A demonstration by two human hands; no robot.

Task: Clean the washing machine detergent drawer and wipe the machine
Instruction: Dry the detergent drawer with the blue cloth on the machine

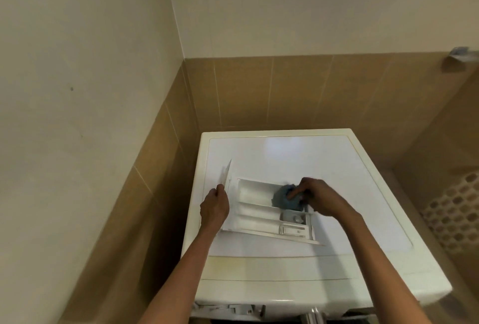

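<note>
The white detergent drawer lies flat on top of the white washing machine, pulled fully out of its slot. My left hand grips the drawer's front panel at its left end. My right hand presses a crumpled blue cloth into the far right compartment of the drawer. The near compartments hold a grey siphon cap and a small white insert.
The machine stands in a tiled corner, walls close on the left and behind. The open drawer slot shows at the machine's front, lower left. A white perforated basket stands to the right. A metal fitting juts from the right wall.
</note>
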